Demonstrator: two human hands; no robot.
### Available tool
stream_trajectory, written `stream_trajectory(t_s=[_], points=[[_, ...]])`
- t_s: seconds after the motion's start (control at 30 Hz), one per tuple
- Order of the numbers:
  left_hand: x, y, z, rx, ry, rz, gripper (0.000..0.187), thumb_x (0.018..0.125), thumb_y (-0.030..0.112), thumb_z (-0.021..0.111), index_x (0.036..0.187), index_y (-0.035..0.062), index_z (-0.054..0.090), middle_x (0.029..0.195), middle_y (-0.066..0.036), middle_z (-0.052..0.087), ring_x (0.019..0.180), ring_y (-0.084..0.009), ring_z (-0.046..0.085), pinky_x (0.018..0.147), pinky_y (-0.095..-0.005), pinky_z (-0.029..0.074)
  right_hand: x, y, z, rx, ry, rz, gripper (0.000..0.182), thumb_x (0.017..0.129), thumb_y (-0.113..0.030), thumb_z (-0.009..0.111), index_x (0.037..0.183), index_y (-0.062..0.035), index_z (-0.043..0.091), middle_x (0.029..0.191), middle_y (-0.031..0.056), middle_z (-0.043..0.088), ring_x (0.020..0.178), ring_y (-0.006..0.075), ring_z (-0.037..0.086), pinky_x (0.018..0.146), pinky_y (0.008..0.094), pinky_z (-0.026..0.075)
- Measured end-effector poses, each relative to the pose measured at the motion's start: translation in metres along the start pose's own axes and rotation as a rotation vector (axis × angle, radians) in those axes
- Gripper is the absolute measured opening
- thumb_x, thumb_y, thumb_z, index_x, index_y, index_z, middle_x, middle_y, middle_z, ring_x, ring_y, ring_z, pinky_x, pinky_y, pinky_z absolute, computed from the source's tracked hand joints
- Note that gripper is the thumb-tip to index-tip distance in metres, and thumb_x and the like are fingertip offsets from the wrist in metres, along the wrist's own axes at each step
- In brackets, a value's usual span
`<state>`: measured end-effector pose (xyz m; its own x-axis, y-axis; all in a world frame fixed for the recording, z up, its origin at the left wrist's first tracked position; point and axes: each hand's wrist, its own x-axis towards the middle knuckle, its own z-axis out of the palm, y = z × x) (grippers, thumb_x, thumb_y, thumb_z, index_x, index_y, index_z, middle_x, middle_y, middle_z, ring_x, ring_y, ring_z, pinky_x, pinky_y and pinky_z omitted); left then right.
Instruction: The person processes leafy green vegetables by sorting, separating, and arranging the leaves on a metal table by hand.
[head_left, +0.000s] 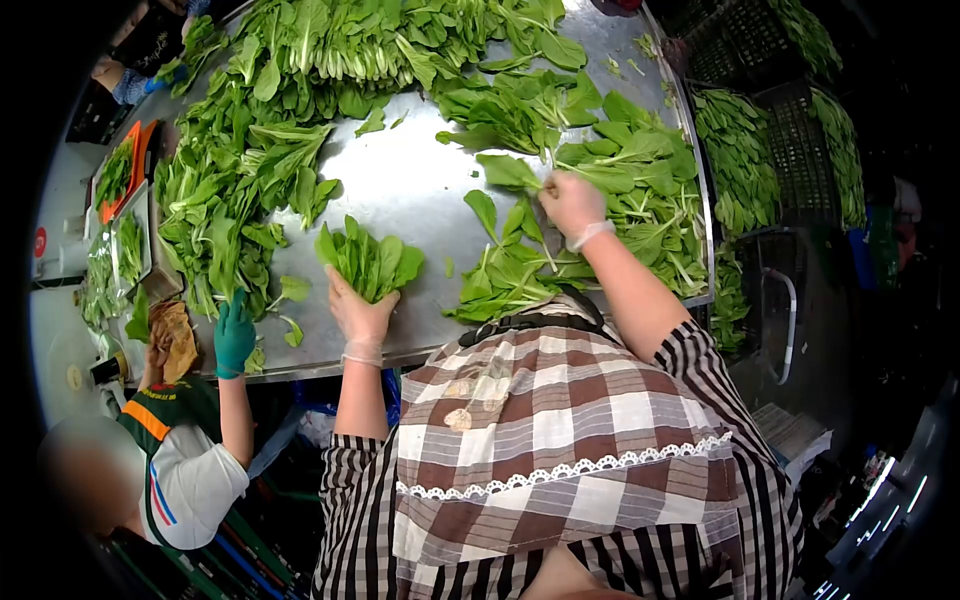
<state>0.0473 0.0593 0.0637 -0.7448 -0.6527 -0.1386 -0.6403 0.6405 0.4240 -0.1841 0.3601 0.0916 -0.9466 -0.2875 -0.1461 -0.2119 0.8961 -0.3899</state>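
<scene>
Your left hand (360,315) has its grip closed round a leafy green bunch (370,262), while your right hand (572,205) pinches a leaf stem (512,175) on the table (410,190).

Greens (300,60) on table (410,180), crates (800,150) right.

Green leaves over grey steel, checked brown cloth below

The counter (410,185) is bare silvery grey, heaped with deep green leafy greens (300,60) with paler green stems. The bunch (368,262) held at the counter's near edge is brighter green. Below that edge, the apron (560,420) shows brown, cream and white checks with a white lace trim. Left of it, a co-worker's glove (234,337) is teal; an orange tray (120,170) sits at the counter's left.
</scene>
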Motion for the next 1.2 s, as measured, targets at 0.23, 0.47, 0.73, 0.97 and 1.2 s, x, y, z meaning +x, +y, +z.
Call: stream_trajectory(t_s=[0.23, 0.47, 0.73, 0.97, 1.2], points=[[-0.002, 0.007, -0.001, 0.032, 0.066, 0.024, 0.107, 0.065, 0.019, 0.085, 0.15, 0.0006, 0.023, 0.122, -0.024, 0.056, 0.111, -0.043, 0.052, 0.098, -0.0484, 0.041, -0.092, 0.107, -0.082, 0.47, 0.548, 0.16, 0.011, 0.088, -0.008, 0.068, 0.099, -0.0037, 0.068, 0.09, 0.006, 0.067, 0.08, 0.0143, 0.061, 0.07, 0.0273, 0.051], [0.004, -0.015, 0.01, -0.012, 0.131, 0.082, 0.081, 0.071, 0.013, 0.08, 0.141, 0.0005, 0.042, 0.109, -0.022, 0.061, 0.102, -0.0409, 0.057, 0.09, -0.0476, 0.046, -0.166, 0.28, -0.096, 0.25, 0.716, 0.566, 0.049, 0.087, -0.013, 0.072, 0.13, 0.0024, 0.055, 0.088, 0.0052, 0.064, 0.079, 0.0138, 0.058, 0.075, 0.0283, 0.049], [0.005, -0.004, -0.004, -0.088, 0.171, 0.091, 0.079, 0.07, 0.009, 0.079, 0.139, -0.0033, 0.043, 0.117, -0.025, 0.059, 0.107, -0.0429, 0.057, 0.095, -0.0458, 0.045, -0.002, 0.036, -0.014, 0.377, 0.156, -0.185, 0.023, 0.085, -0.015, 0.069, 0.106, -0.0072, 0.071, 0.102, 0.0128, 0.069, 0.091, 0.0254, 0.067, 0.079, 0.0355, 0.054], [-0.01, -0.008, -0.021, 0.008, 0.029, -0.036, 0.123, 0.06, 0.024, 0.089, 0.152, -0.0012, 0.012, 0.137, -0.028, 0.043, 0.125, -0.0459, 0.043, 0.106, -0.0482, 0.036, 0.063, -0.002, 0.029, -0.054, 0.208, -0.176, 0.021, 0.077, -0.021, 0.075, 0.094, -0.0087, 0.07, 0.097, 0.0138, 0.064, 0.083, 0.0333, 0.065, 0.075, 0.0432, 0.053], [0.002, 0.05, -0.027, -0.092, 0.29, 0.425, 0.089, 0.074, 0.023, 0.08, 0.146, -0.0005, 0.033, 0.136, -0.026, 0.044, 0.128, -0.0419, 0.039, 0.109, -0.0493, 0.032, 0.01, 0.01, 0.014, 0.101, 0.158, -0.37, 0.012, 0.076, -0.016, 0.074, 0.087, -0.0112, 0.07, 0.084, 0.0087, 0.062, 0.077, 0.0299, 0.064, 0.069, 0.0406, 0.052]])
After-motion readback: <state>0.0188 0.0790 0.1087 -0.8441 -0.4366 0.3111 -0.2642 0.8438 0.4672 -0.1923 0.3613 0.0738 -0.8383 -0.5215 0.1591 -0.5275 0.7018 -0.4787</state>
